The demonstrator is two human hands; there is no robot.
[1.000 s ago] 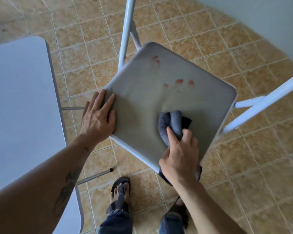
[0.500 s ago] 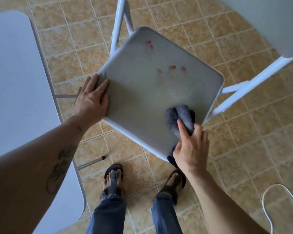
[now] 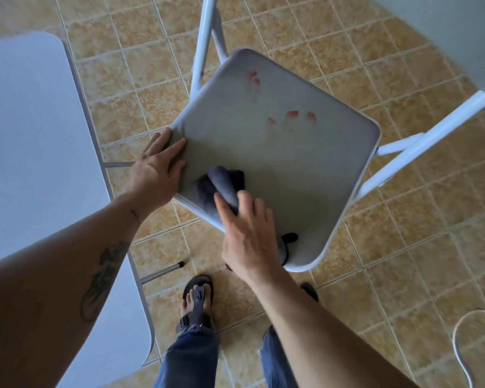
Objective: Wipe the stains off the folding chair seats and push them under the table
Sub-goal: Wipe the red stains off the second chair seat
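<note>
A white folding chair stands on the tile floor, its grey seat (image 3: 291, 175) tilted like a diamond in the middle of the view. Several red stains (image 3: 291, 114) mark the far half of the seat, with two more near the far corner. My right hand (image 3: 249, 236) presses a bunched dark blue cloth (image 3: 221, 186) flat against the near left part of the seat. My left hand (image 3: 157, 169) grips the seat's left corner, fingers on top.
A white table (image 3: 34, 163) fills the left side, its thin metal legs (image 3: 163, 271) showing below the edge. The chair's backrest (image 3: 459, 32) is at the top right. A white cable (image 3: 459, 345) loops on the floor at bottom right. My sandalled feet stand just below the chair.
My right hand has swept the cloth from the seat's near right edge across to the near left. My left hand has stayed on the left corner. The camera shifted a little.
</note>
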